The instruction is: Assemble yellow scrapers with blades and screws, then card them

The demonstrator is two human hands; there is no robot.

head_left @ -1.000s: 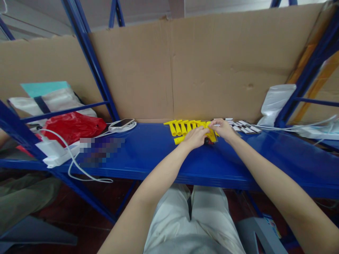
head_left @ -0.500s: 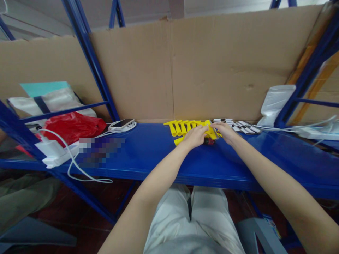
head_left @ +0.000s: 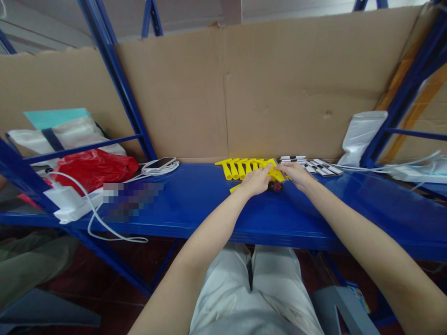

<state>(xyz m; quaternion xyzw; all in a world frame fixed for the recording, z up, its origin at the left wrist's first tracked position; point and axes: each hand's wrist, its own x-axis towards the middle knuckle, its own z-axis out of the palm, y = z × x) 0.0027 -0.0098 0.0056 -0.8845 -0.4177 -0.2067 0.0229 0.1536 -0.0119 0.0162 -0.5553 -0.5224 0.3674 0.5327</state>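
Observation:
Over the blue shelf, my left hand [head_left: 257, 180] is closed around the handle of a yellow scraper [head_left: 277, 174] whose wide head points right. My right hand [head_left: 295, 173] meets that head with its fingers pinched; a thin metallic edge shows there, but fingers hide most of it. Several more yellow T-shaped scrapers [head_left: 234, 170] lie in a row left of my hands, heads toward the cardboard. Part of another yellow piece [head_left: 233, 189] shows under my left wrist. Just below the held scraper lies a small dark red and black object [head_left: 275, 186], its kind unclear.
White flat pieces with black bands [head_left: 323, 167] lie behind and right of my right hand. A phone [head_left: 161, 163] rests on coiled white cable. Further left are a red plastic bag [head_left: 96, 168] and a white power strip [head_left: 75, 208]. Cardboard [head_left: 279, 93] walls the back.
The yellow scraper's head has tilted slightly between my hands, and more of the dark red and black object shows. Both hands stay in nearly the same place.

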